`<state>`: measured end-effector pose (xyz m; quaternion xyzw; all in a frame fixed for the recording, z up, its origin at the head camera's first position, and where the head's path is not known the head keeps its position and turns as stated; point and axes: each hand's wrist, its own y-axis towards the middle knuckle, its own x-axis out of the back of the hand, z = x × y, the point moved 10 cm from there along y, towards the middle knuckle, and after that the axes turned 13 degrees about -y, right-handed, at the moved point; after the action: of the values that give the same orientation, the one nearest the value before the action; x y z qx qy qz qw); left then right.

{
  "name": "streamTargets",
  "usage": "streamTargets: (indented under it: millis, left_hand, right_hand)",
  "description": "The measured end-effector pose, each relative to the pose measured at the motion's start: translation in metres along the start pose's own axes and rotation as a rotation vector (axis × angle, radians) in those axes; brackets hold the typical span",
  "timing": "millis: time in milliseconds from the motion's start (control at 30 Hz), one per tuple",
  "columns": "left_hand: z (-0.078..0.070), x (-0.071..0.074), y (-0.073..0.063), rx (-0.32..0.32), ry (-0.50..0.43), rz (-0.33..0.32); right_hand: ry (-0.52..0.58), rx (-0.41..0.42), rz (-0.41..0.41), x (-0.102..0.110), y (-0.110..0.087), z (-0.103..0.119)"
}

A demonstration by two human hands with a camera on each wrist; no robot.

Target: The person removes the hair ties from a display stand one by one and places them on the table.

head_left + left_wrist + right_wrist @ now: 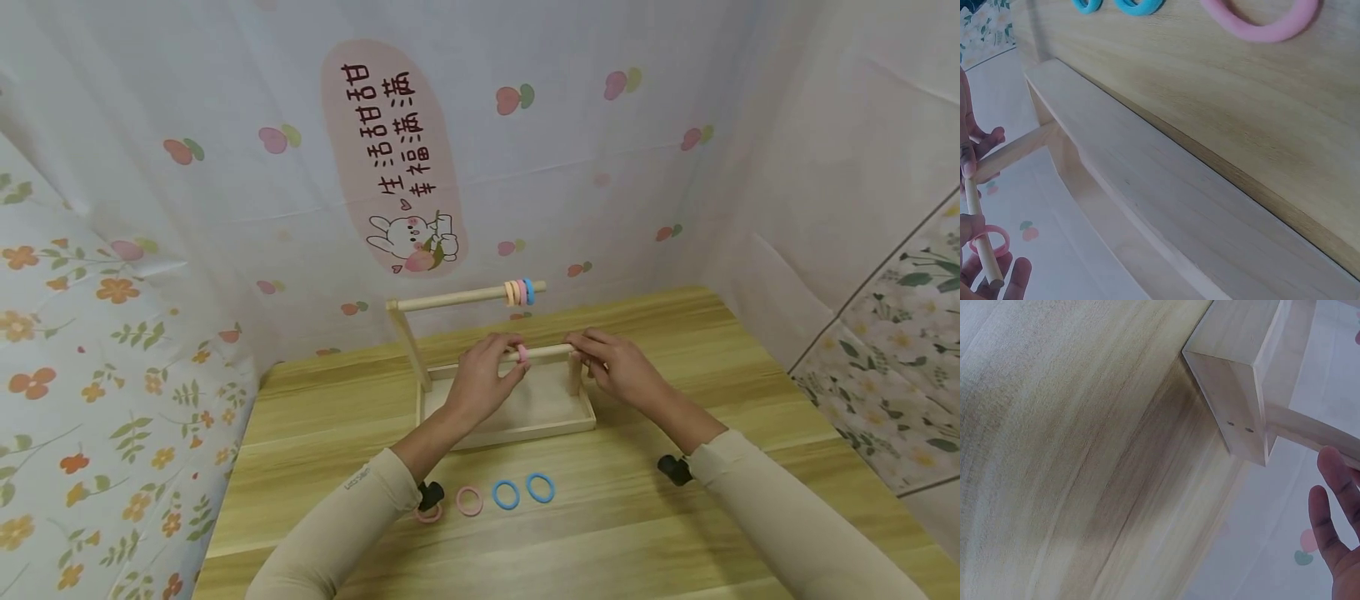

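In the head view my left hand [482, 377] pinches a pink ring [522, 353] that sits around the lower wooden rod [551, 351] of a two-armed rack. The left wrist view shows this pink ring [1001, 251] around the rod near its free end, between thumb and fingers. My right hand [621, 368] grips the rack where that rod meets its short post [574, 375]. Several cream, pink and blue rings [522, 292] hang together near the free end of the upper rod [450, 300]. In the right wrist view, part of my right hand [1341, 519] shows beside the post.
The rack's shallow wooden tray [517, 433] stands on the wood-grain table [615, 517]. In front of it lie two blue rings [506, 495] and two pink rings [469, 501], one partly hidden by the left wrist strap. A printed curtain [562, 192] hangs behind.
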<state>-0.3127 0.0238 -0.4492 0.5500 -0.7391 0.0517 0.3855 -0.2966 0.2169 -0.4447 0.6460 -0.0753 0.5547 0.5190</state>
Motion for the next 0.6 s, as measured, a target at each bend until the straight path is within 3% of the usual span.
streamTargets:
  millis: [600]
  left_hand:
    - [-0.002,0.026,-0.015,-0.040,-0.041,-0.043]
  right_hand:
    - [-0.006,0.007,0.001,-0.001,-0.001,0.001]
